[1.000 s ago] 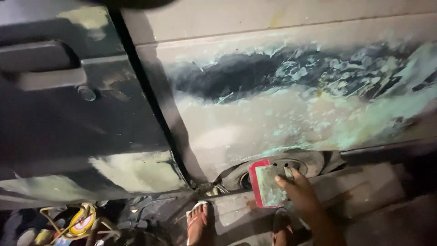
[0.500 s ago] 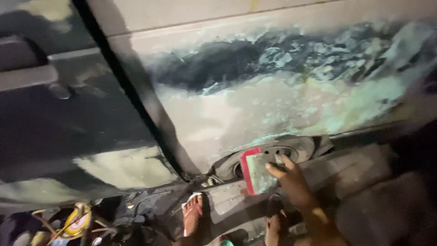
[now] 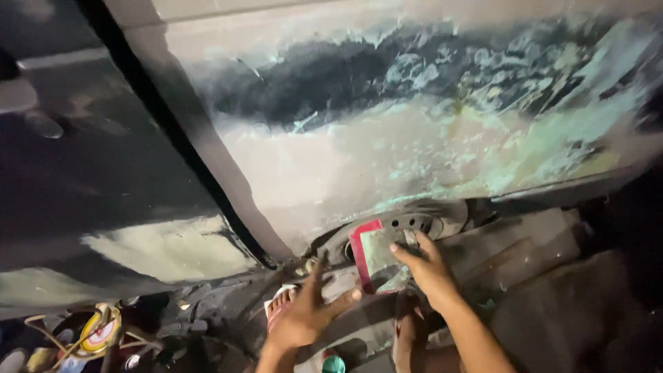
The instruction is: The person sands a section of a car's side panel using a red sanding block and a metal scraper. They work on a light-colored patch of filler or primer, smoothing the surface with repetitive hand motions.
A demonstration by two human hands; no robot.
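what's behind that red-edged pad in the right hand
Behind the red-edged pad, held by the right hand, sits a wheel under the sanded car panel; the pad covers part of it.

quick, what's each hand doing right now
Left hand: open, fingers spread, holding nothing.
Right hand: shut on the red-edged board.

Left hand [image 3: 304, 314]: palm down, fingers spread, thumb pointing toward the right fingertips. Right hand [image 3: 425, 266]: forearm angled up from lower right, fingers curled in a grip, thumb tucked beneath them.
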